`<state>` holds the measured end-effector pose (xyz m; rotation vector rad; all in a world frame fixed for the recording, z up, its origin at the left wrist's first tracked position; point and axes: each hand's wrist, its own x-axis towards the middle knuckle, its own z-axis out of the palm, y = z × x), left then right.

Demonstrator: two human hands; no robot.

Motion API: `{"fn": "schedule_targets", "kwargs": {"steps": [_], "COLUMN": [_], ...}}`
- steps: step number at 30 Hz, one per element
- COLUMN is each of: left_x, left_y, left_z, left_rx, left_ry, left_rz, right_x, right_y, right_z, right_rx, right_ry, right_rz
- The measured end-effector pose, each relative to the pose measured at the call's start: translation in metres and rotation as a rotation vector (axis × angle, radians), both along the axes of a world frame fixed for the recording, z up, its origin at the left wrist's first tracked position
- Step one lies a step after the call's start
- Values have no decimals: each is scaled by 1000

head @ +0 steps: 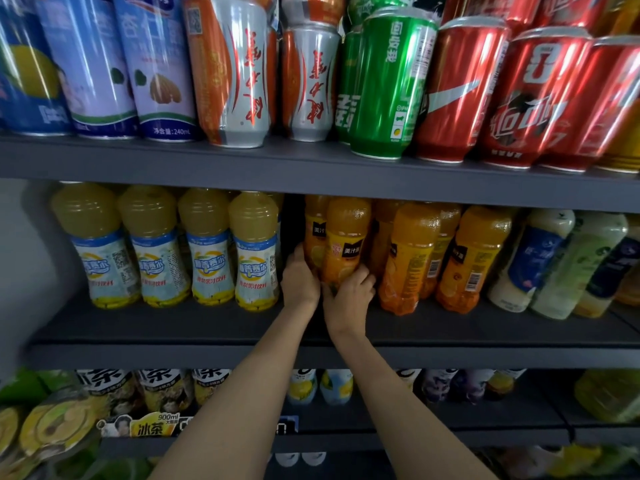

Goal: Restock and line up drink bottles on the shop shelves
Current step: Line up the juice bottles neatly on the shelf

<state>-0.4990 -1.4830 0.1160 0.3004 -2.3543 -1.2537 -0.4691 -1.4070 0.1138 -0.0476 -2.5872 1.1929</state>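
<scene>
Hands: both reach onto the middle shelf and meet at the lower part of one orange bottle.
Left hand: fingers curled round the bottle's left side, near its base.
Right hand: fingers wrapped round the bottle's front and right side, thumb low against the base.
Orange bottle: upright at the left end of the orange juice row, with another of its kind just behind it; whether its base rests on the shelf is hidden by the hands.
Gap: a dark space separates the held bottle from the yellow bottles on its left, four abreast at the front.
Right of the row: pale bottles with blue and green labels, leaning in the wide-angle view.
Top shelf: cans in blue, orange-silver, green and red, packed side by side.
Bottom shelf: tea bottles and small lemon-label bottles, partly hidden by the forearms.
</scene>
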Motion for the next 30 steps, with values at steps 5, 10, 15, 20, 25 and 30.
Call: {"fn": "schedule_targets", "kwargs": {"steps": [5,10,15,20,25,30], "left_x": [21,51,59,55,56,56], "left_y": [5,8,0,-5,-10,-6], "left_z": [-4,-6,-8,-11,-16,-18], "left_rx": [74,143,117,24,-27,-12], "left_ry": [64,210,174,130,187,225], "left_rz": [22,-140,-201,-157,-162,-140], "right_x": [3,14,18,17,16,35], "right_y": [9,10,10,11,16,31], "right_z": [-1,-3,-5,-4,-5,-9], "right_rx": [-65,-41,75,56,109,218], "right_ry": [32,92,128,95,78,482], "right_rz": [37,66,161,181,264,182]}}
